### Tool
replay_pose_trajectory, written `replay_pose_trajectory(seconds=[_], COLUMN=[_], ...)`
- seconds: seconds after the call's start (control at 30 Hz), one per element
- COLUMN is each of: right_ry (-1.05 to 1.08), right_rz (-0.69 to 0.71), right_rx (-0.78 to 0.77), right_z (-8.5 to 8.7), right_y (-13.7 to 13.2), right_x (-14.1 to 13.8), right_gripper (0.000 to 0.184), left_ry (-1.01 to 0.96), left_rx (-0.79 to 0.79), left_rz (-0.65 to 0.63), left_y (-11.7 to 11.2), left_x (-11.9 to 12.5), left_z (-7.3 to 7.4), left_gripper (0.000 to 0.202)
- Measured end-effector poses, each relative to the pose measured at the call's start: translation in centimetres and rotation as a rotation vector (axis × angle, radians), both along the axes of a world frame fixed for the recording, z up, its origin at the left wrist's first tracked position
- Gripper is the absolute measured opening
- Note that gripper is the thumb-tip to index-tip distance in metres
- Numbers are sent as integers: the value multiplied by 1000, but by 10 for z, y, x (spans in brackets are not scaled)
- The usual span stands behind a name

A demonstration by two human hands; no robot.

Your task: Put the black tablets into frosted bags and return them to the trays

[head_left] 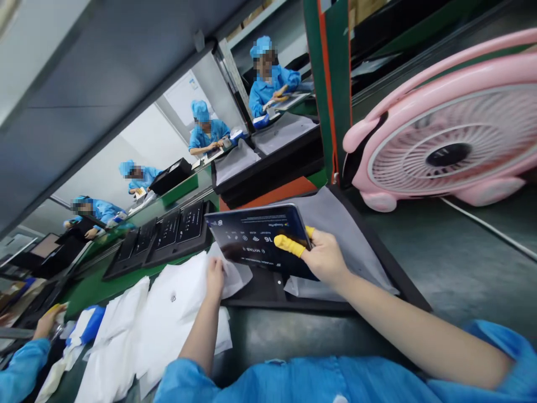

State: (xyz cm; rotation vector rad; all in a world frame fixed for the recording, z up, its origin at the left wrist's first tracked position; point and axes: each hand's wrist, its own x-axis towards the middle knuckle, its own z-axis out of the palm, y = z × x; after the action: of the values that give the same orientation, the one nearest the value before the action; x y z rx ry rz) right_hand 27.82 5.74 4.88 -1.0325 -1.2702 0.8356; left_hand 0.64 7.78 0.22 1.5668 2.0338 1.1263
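A dark tablet (260, 238) with printed white lettering and icons on its face is tilted up above a black tray (268, 288). My right hand (325, 254), with yellow covers on its thumb and a finger, grips the tablet at its right end. My left hand (215, 274) is closed on the edge of a translucent white sleeve (237, 280), just below the tablet's left end. Beside that hand lies a spread of white sleeves (172, 302). Another translucent sheet (335, 224) covers the right part of the black tray.
A pink fan (448, 134) stands on the right, its cable running over the table. Black trays holding tablets (168, 232) lie on the green belt (90, 280) to the left. Several blue-clad co-workers sit across the line; a co-worker's hand (46, 322) is at far left.
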Motion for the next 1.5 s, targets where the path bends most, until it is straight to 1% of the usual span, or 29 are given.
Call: replay_pose_trajectory(seconds=[0.03,0.1,0.17,0.23,0.3,0.37,0.4,0.47,0.53,0.6,0.63,0.67,0.73,0.8,0.87,0.93,0.97,1.03,1.13,1.17,1.2,1.23,1.3,1.33,1.37,1.4,1.43,1.5], right_ry=[-46,-156,-243,-284,-286,-240,-188,-26,148,277,325,364,428,485,572,668,704,727,621,566,516,479,453,454,458,465,472,470], right_rz=[11,42,76,114,142,157,158,130,72,32,34,52,108,126,73,-15,-49,-65,-23,-1,24,54,117,136,147,150,159,198], right_rx=[-1,12,64,145,201,159,101,-36,-117,-123,-116,-107,-105,-135,-160,-157,-149,-155,-154,-142,-127,-115,-105,-105,-109,-120,-144,-194], right_z=[-3,-9,-12,-12,-12,-12,-12,-15,-19,-22,-22,-23,-21,-18,-16,-16,-17,-20,-24,-24,-25,-25,-24,-24,-23,-21,-18,-10], right_y=[-1,-5,-11,-18,-22,-22,-20,-14,-7,-2,0,1,3,7,12,18,20,22,18,16,14,12,10,9,10,11,12,17], right_x=[-4,-12,-20,-27,-33,-39,-41,-46,-50,-56,-60,-64,-69,-71,-68,-64,-63,-65,-79,-86,-92,-97,-106,-109,-110,-111,-110,-105], right_gripper=[39,40,41,42,44,40,37,35,40,43,44,44,44,42,43,43,43,42,39,38,35,33,33,33,33,34,34,35], left_ry=[-106,-215,-285,-337,-280,-117,-26,105,132,124,128,137,163,211,284,311,284,159,-108,-176,-204,-184,-24,82,172,234,272,333], left_rx=[56,154,261,382,466,453,409,295,217,196,204,220,260,258,174,44,-9,-43,43,77,91,80,-6,-66,-108,-104,-50,123], left_rz=[14,48,44,29,-23,-159,-256,-429,-517,-541,-547,-554,-557,-548,-566,-644,-695,-770,-771,-775,-806,-863,-1009,-1067,-1096,-1084,-1027,-820], left_y=[-1,0,2,2,-4,-16,-23,-38,-46,-44,-39,-34,-22,-16,-17,-20,-20,-15,3,8,11,12,6,2,-2,-4,-4,2], left_x=[-6,-17,-26,-30,-28,-18,-11,4,16,23,25,26,25,21,16,14,15,24,51,61,71,80,89,89,84,76,64,36], left_z=[3,13,30,52,72,85,88,88,82,80,82,86,99,112,119,119,117,115,119,122,126,129,134,136,140,144,150,165], left_gripper=[20,22,24,27,25,21,20,19,21,23,23,22,21,19,18,18,18,19,23,26,28,29,28,26,25,24,24,27])
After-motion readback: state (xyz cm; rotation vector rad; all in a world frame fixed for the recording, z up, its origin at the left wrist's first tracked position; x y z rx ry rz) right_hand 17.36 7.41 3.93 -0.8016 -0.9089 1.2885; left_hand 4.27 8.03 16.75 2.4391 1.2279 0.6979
